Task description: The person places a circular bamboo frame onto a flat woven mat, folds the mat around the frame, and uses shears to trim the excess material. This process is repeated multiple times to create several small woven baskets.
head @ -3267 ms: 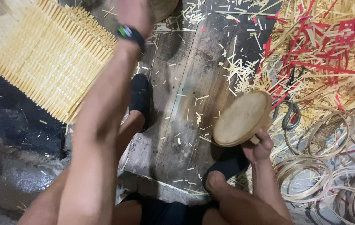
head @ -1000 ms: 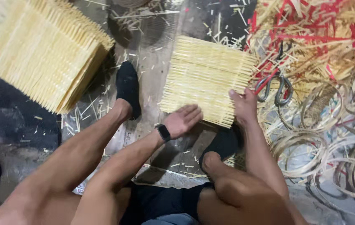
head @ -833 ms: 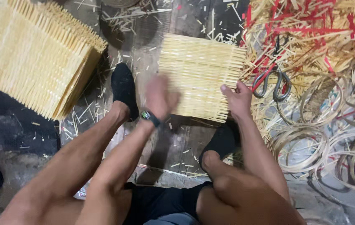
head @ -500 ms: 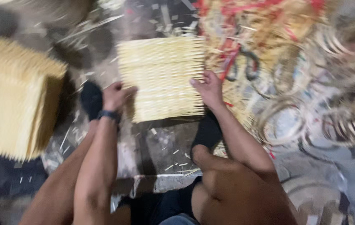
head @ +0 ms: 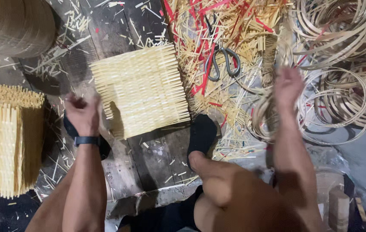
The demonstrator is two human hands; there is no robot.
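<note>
— Two hands, and neither one really gripping: the left hand [head: 82,115] sat with its fingers [head: 74,103] loosely curled at the near-left corner of the woven bamboo mat [head: 142,92]; whether they pinched it, I couldn't tell.

— And the right hand [head: 288,86]?

— Blurred, fingers spread and empty, over the bamboo hoops [head: 341,107], well apart from the mat.

— Where was the mat?

— Flat on the dark floor boards [head: 148,154], between both feet, scissors [head: 221,60] in the scraps beyond, a mat stack [head: 7,141] to the left.

— Any advice?

— I'd steady that corner and pick one hoop cleanly.
</note>
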